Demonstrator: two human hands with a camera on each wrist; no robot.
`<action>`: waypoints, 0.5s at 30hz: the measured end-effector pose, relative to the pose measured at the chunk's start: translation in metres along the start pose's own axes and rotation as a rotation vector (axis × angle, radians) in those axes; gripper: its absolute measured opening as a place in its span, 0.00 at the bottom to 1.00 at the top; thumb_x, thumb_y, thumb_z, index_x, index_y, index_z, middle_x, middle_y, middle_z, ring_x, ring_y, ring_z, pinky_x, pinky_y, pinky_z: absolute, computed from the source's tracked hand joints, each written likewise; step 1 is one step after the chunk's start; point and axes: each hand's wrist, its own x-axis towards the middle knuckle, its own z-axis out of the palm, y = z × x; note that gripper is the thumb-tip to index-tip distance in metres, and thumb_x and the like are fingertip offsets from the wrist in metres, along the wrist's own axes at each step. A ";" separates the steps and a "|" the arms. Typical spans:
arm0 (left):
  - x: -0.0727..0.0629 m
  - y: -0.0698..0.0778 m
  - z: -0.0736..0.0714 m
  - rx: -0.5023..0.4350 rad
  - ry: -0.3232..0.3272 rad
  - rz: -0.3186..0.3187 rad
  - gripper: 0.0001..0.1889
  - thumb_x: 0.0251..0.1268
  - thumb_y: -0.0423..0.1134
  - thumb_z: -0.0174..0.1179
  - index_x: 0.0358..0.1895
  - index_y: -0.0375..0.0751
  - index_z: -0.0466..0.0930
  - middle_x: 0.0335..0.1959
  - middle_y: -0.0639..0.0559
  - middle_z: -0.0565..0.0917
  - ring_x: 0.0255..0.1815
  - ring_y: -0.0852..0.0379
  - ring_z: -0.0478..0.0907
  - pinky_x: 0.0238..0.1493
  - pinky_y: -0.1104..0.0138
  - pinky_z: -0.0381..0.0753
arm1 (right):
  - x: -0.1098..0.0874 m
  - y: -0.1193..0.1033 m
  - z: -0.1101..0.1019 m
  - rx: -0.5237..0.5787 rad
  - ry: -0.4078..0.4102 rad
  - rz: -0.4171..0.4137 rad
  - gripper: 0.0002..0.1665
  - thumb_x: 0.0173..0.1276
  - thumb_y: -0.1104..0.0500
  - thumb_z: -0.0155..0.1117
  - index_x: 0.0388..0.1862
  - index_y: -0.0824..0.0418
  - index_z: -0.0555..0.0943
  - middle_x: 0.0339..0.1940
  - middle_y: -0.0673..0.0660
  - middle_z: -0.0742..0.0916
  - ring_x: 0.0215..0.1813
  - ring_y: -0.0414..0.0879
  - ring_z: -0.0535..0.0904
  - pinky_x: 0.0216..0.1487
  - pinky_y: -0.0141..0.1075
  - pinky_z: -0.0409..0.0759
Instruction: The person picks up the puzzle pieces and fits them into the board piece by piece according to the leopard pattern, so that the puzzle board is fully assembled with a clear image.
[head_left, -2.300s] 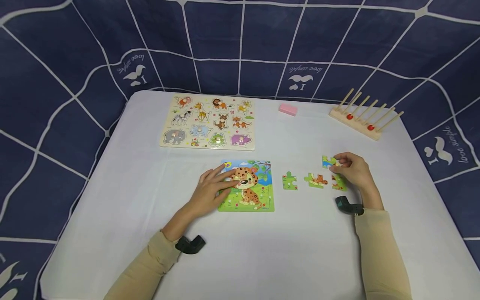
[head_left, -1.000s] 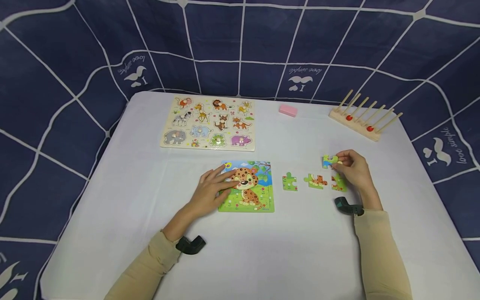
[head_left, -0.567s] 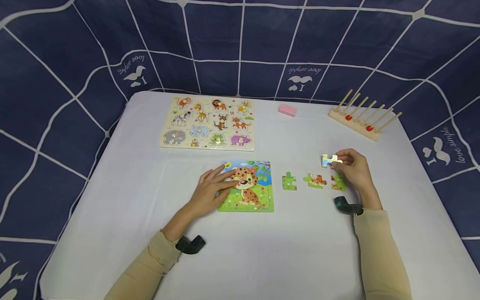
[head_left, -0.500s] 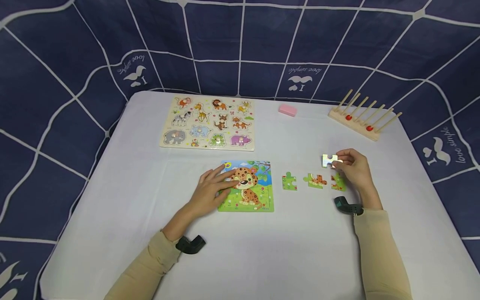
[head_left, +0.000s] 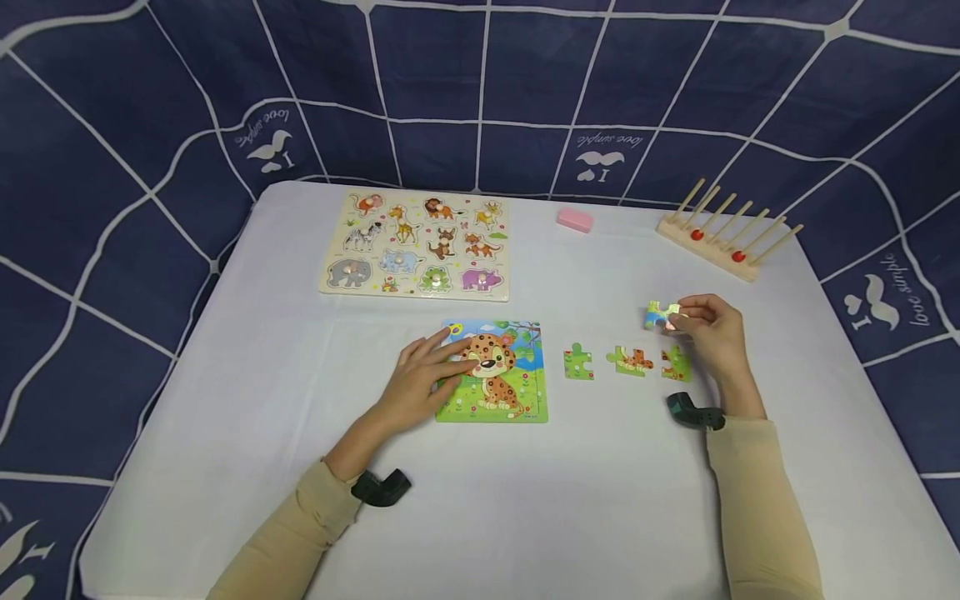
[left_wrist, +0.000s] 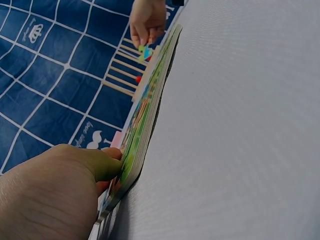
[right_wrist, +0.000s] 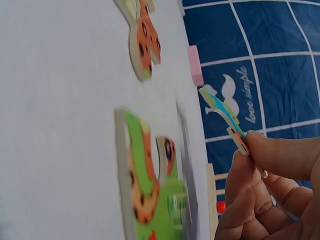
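My left hand (head_left: 420, 385) rests with spread fingers on the left side of a square leopard puzzle (head_left: 504, 392), which lies flat in its board. Between thumb and fingers my right hand (head_left: 714, 337) pinches a green and blue puzzle piece (head_left: 657, 315), lifted off the table; the right wrist view shows this piece (right_wrist: 220, 107) tilted, almost edge-on. Below that hand lies a green corner piece (head_left: 677, 364) with leopard spots. To its left are a piece with leopard paws (head_left: 632, 361) and a green grass piece (head_left: 578, 363), all lying apart.
A wooden animal knob puzzle (head_left: 417, 246) lies behind the leopard puzzle. A pink block (head_left: 575, 220) sits near the back edge. At the back right stands a wooden peg rack (head_left: 708, 247) with red beads. A dark blue checked cloth (head_left: 525, 92) hangs behind the white table (head_left: 480, 508).
My right hand has raised the puzzle piece from the table and tilted it, uncovering more of the corner piece below. The left hand has stayed on the leopard puzzle.
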 end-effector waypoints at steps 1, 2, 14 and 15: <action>0.000 0.000 0.000 -0.001 0.000 0.000 0.17 0.72 0.40 0.53 0.60 0.52 0.81 0.73 0.54 0.69 0.79 0.46 0.53 0.74 0.41 0.46 | 0.000 -0.001 0.001 0.015 -0.004 0.004 0.11 0.64 0.66 0.66 0.44 0.62 0.76 0.28 0.38 0.80 0.30 0.29 0.77 0.31 0.19 0.78; 0.000 0.000 0.000 0.000 0.000 0.000 0.17 0.72 0.40 0.53 0.60 0.52 0.81 0.73 0.54 0.69 0.79 0.46 0.53 0.74 0.41 0.46 | -0.001 -0.002 0.002 0.028 -0.009 0.007 0.11 0.64 0.66 0.67 0.43 0.61 0.76 0.28 0.38 0.80 0.30 0.29 0.77 0.32 0.19 0.78; 0.000 0.000 0.000 -0.001 -0.002 0.003 0.17 0.72 0.39 0.53 0.60 0.52 0.81 0.73 0.54 0.69 0.79 0.46 0.53 0.74 0.41 0.47 | -0.008 -0.018 0.015 0.024 -0.073 -0.001 0.13 0.65 0.64 0.67 0.46 0.63 0.76 0.29 0.39 0.80 0.31 0.30 0.77 0.33 0.20 0.78; 0.000 0.000 0.000 0.000 -0.002 0.003 0.17 0.72 0.39 0.53 0.60 0.52 0.81 0.73 0.54 0.69 0.79 0.46 0.53 0.74 0.42 0.47 | -0.009 -0.018 0.016 0.027 -0.081 -0.007 0.13 0.65 0.64 0.67 0.46 0.64 0.76 0.29 0.39 0.80 0.32 0.30 0.77 0.34 0.20 0.78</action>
